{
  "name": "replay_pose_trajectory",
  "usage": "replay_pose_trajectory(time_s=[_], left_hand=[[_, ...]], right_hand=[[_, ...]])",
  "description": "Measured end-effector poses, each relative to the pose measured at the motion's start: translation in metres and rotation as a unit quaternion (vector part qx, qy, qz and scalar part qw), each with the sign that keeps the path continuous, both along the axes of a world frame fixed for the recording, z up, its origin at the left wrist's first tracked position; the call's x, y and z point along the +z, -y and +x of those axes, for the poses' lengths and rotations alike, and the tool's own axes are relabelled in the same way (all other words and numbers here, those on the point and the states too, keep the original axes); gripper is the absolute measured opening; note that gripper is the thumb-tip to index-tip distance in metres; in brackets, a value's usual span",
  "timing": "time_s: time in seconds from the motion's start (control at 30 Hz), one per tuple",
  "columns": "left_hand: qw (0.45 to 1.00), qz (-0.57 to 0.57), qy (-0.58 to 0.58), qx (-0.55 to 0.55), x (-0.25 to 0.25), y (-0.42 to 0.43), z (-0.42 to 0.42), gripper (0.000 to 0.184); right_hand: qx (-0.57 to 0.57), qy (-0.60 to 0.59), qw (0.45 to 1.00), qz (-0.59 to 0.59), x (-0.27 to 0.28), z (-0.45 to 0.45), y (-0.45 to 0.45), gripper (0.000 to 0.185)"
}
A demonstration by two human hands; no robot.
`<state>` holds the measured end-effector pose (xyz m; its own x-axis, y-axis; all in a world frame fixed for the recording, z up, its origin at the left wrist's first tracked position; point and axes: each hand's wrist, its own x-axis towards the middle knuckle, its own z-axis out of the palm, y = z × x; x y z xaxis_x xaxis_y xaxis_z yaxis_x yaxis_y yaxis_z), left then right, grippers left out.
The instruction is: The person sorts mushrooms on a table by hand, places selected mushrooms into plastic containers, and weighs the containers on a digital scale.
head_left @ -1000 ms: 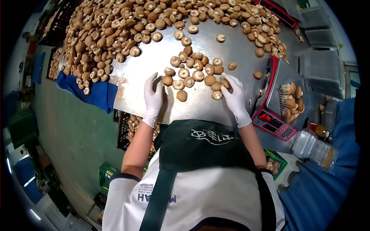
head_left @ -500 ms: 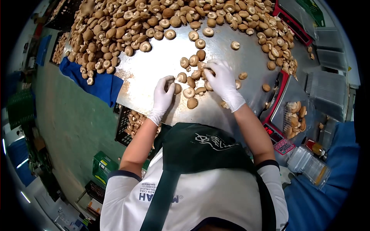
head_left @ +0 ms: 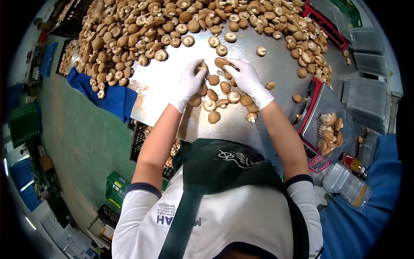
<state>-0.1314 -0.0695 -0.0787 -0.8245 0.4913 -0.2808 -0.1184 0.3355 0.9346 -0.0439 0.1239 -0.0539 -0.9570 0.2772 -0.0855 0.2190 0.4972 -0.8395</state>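
Observation:
My left hand, in a white glove, has its fingers closed round a brown mushroom above the metal table. To its right, my right hand, also gloved, grips another mushroom between thumb and fingers. Several loose mushrooms lie between and below the hands, among them a pale upturned one and a brown one nearest me. A few more sit just beyond my fingertips, such as an upturned mushroom.
A large mushroom heap covers the table's far side. At the right are a red scale with a mushroom-filled tray and stacked clear trays. A blue cloth hangs over the left edge. A black crate stands below.
My left hand has moved away from me and right, from beside the small group to a mushroom at its far side. My right hand has shifted slightly, and a mushroom now shows in its grip.

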Motion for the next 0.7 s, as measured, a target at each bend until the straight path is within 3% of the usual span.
replay_pose_trajectory(time_s=[0.03, 0.1, 0.13, 0.23, 0.37, 0.5, 0.7], left_hand=[[0.995, 0.001, 0.100, 0.012, 0.002, 0.003, -0.005, 0.035], [0.993, 0.086, 0.085, 0.005, 0.002, 0.011, -0.009, 0.040], [0.963, 0.181, 0.201, 0.013, 0.006, 0.014, -0.006, 0.044], [0.902, 0.310, 0.298, 0.010, 0.020, 0.022, 0.003, 0.048], [0.861, 0.374, 0.344, -0.006, 0.036, 0.027, 0.025, 0.049], [0.862, 0.378, 0.335, 0.044, 0.040, 0.038, 0.040, 0.050], [0.877, 0.364, 0.292, 0.119, 0.015, 0.084, 0.040, 0.048]], right_hand=[[-0.039, 0.028, 0.993, -0.103, 0.003, 0.009, 0.000, 0.028], [-0.075, 0.060, 0.975, -0.201, 0.016, 0.028, -0.002, 0.029], [-0.091, 0.075, 0.961, -0.249, 0.021, 0.037, -0.003, 0.029], [-0.086, -0.039, 0.962, -0.257, 0.021, 0.058, 0.001, 0.031], [-0.114, -0.049, 0.944, -0.305, 0.016, 0.079, 0.006, 0.034], [-0.138, -0.058, 0.935, -0.322, 0.001, 0.103, 0.007, 0.035], [-0.241, -0.093, 0.856, -0.449, 0.002, 0.133, 0.006, 0.038]])
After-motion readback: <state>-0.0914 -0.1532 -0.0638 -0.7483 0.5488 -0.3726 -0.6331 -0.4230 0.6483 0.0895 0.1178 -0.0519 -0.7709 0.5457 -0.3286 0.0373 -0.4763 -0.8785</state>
